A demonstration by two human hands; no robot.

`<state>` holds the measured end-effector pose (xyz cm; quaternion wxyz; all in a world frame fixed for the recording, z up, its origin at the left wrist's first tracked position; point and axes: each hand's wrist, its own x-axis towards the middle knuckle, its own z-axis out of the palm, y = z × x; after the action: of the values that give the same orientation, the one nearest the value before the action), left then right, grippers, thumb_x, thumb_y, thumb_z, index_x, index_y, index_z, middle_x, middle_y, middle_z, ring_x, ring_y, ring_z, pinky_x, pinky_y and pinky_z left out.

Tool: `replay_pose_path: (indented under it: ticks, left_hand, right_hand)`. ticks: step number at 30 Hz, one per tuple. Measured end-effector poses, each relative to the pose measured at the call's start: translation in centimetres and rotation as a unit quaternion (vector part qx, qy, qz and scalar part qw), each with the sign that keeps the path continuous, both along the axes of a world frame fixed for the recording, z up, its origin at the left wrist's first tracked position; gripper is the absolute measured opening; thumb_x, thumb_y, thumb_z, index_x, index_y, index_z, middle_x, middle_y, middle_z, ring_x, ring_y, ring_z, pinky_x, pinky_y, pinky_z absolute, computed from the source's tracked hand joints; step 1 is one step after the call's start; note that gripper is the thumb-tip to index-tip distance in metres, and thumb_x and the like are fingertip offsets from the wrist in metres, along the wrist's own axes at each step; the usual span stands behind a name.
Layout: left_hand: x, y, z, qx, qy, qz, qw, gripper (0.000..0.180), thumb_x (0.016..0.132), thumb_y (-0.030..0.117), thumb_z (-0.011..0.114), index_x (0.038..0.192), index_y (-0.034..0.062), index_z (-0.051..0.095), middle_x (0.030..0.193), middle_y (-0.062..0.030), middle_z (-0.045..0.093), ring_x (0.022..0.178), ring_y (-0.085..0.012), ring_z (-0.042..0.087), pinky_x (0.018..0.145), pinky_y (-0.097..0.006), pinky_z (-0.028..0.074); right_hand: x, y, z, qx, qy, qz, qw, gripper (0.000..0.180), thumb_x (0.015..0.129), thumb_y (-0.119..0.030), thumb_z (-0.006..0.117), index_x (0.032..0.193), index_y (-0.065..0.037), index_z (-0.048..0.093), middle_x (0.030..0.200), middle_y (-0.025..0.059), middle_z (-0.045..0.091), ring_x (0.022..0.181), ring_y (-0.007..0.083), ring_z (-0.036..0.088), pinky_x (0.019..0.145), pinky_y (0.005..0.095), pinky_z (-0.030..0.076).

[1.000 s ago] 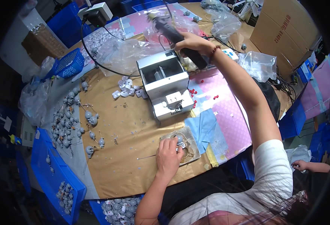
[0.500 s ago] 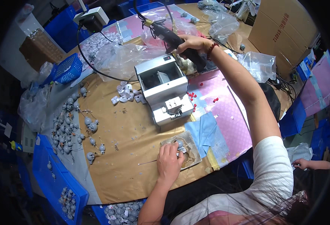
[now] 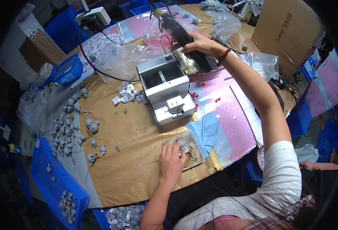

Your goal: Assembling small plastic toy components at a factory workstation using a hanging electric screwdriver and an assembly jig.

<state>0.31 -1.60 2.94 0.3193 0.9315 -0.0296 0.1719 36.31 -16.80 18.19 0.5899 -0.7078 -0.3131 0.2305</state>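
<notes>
My right hand grips a black corded electric screwdriver, raised above a white box-shaped screw feeder. The tool's lower end shows beyond my palm, and no bit can be made out. Low on the table, my left hand closes its fingers on a small grey figure with a round head. The figure lies on a worn, square tan block, partly covered by my fingers. A thin rod sticks out to the left of my left hand.
Grey round-headed figures lie at left, with white parts beside the feeder. Red pieces and a blue cloth sit at right. A blue tray, cardboard box and another person's hand are around the edges.
My right hand and the screwdriver have shifted slightly right relative to the feeder. Inside the feeder, the pale part has turned to look narrower. My left hand keeps its place on the figure.
</notes>
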Motion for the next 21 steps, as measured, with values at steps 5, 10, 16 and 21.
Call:
replay_pose_path:
  ticks: [5, 10, 16, 21]
  left_hand:
    - [-0.4, 0.5, -0.3, 0.004, 0.002, 0.007, 1.000, 0.037, 0.076, 0.006, 0.074, 0.111, 0.0013, 0.065, 0.102, -0.0143, 0.064, 0.099, -0.0351, 0.059, 0.085, -0.043, 0.051]
    - [-0.4, 0.1, -0.2, -0.020, 0.005, 0.007, 1.000, 0.038, 0.076, 0.006, 0.074, 0.113, 0.0026, 0.065, 0.103, -0.0140, 0.063, 0.100, -0.0353, 0.059, 0.084, -0.044, 0.051]
    - [-0.5, 0.0, 0.0, -0.012, 0.007, 0.018, 1.000, 0.036, 0.076, 0.006, 0.074, 0.111, 0.0020, 0.065, 0.103, -0.0145, 0.063, 0.100, -0.0353, 0.060, 0.084, -0.044, 0.051]
    - [-0.5, 0.1, -0.4, -0.006, 0.000, 0.019, 1.000, 0.034, 0.077, 0.007, 0.073, 0.109, 0.0011, 0.066, 0.101, -0.0154, 0.063, 0.100, -0.0357, 0.060, 0.085, -0.044, 0.051]
  right_hand:
    - [-8.9, 0.7, 2.1, 0.110, -0.079, -0.098, 0.986, 0.038, 0.083, -0.011, 0.077, 0.112, 0.002, 0.058, 0.082, 0.0057, 0.064, 0.066, 0.0124, 0.063, 0.060, 0.0279, 0.052]
    - [-17.4, 1.3, 1.7, 0.320, -0.091, -0.029, 0.942, 0.034, 0.084, -0.002, 0.077, 0.113, 0.001, 0.059, 0.080, 0.0047, 0.069, 0.063, 0.0118, 0.066, 0.058, 0.0261, 0.055]
    - [-17.5, 4.5, -0.5, 0.338, -0.102, -0.100, 0.930, 0.034, 0.084, -0.005, 0.080, 0.111, 0.001, 0.059, 0.077, 0.0015, 0.067, 0.063, 0.0090, 0.065, 0.056, 0.0240, 0.054]
    - [-16.2, 7.2, -2.0, 0.248, -0.142, -0.151, 0.946, 0.033, 0.083, -0.013, 0.080, 0.102, -0.001, 0.057, 0.075, 0.0027, 0.066, 0.062, 0.0106, 0.064, 0.056, 0.0261, 0.051]
